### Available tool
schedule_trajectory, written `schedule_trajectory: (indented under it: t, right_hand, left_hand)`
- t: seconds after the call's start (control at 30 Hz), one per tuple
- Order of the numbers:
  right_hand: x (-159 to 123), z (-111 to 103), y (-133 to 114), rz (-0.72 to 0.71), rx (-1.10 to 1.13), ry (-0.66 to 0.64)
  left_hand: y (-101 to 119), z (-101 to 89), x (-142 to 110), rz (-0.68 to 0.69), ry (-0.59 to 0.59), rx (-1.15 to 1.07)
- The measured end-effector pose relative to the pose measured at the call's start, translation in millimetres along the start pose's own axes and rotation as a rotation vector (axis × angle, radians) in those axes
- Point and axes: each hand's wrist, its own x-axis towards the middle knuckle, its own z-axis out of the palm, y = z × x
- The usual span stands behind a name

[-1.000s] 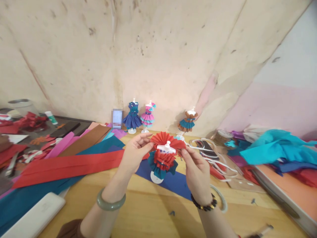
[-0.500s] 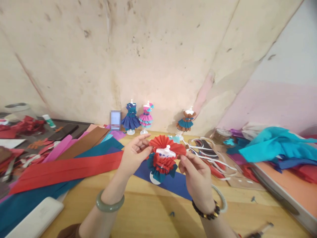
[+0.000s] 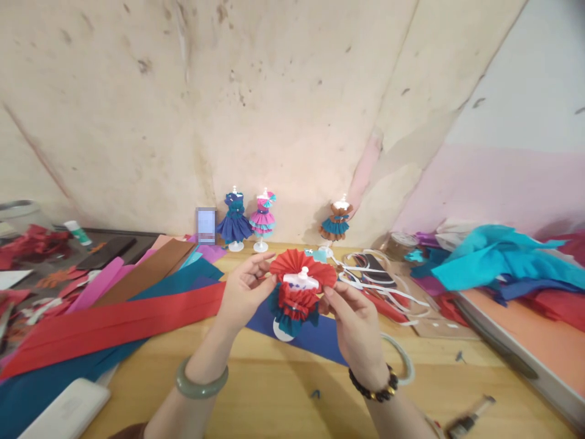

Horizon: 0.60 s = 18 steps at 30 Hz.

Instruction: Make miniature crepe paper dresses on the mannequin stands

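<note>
Between my hands is a red pleated paper fan (image 3: 301, 263), spread behind the neck of a small white mannequin (image 3: 300, 281). My left hand (image 3: 249, 286) pinches the fan's left end between thumb and fingers. At its right end, my right hand (image 3: 354, 311) grips the edge the same way. The mannequin wears a ruffled red top (image 3: 298, 303) over a teal skirt (image 3: 284, 318). Its round white base (image 3: 283, 330) shows below the skirt, by a dark blue paper strip (image 3: 320, 338).
Three dressed mini mannequins, one in blue (image 3: 234, 219), one in pink (image 3: 263, 216), one in brown and teal (image 3: 336, 225), stand along the wall. Long paper strips (image 3: 137, 314) lie at left near a white power bank (image 3: 66, 408). White cords (image 3: 365, 277) and crumpled turquoise paper (image 3: 493, 259) are at right.
The view has shifted slightly, so the scene sits a little further left. Both hands keep their hold on the fan, which stays behind the mannequin's neck.
</note>
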Motion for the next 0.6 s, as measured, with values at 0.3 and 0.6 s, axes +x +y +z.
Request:
schedule_trajectory:
  t: [0.3,0.6]
  right_hand:
    - [2.5,-5.6,2.9,-0.057,-0.163,0.006]
    - [21.0,12.2,-50.9,-0.465,-0.61,-0.168]
  left_hand:
    - [2.2,-0.4,1.0,0.006,-0.024,-0.03]
    - [4.7,-1.7,0.0,-0.008,-0.024,-0.049]
